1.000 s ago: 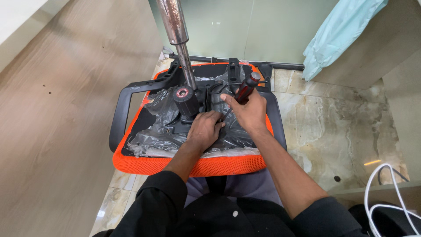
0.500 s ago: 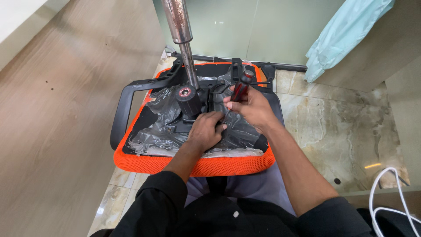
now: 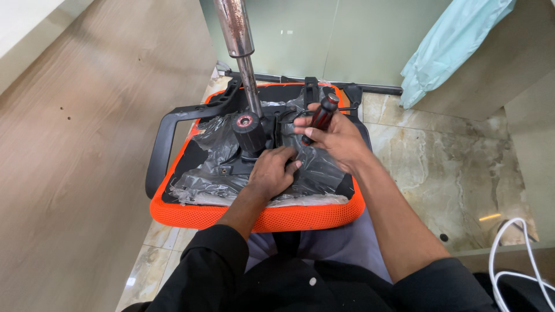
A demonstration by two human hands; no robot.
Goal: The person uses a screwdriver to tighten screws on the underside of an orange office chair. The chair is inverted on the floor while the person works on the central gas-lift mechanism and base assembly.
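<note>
An upturned orange chair seat (image 3: 254, 218) lies on the floor with its black underside facing up, loosely covered in crumpled clear plastic wrap (image 3: 222, 164). A metal post (image 3: 247, 75) rises from the black mechanism (image 3: 250, 134) at the middle of the seat. The right hand (image 3: 338, 138) sits just to the right of that post, its fingers (image 3: 305, 120) curled tight around the dark red and black handle of a screwdriver (image 3: 321, 117), which tilts up and away from the palm; the tip is hidden behind the hand. The left hand (image 3: 272, 173) lies just in front of the mechanism, palm down on the plastic, fingers narrow and bent, pressing there; whether they pinch anything cannot be told. A black armrest (image 3: 165, 136) curves off the seat's left side.
</note>
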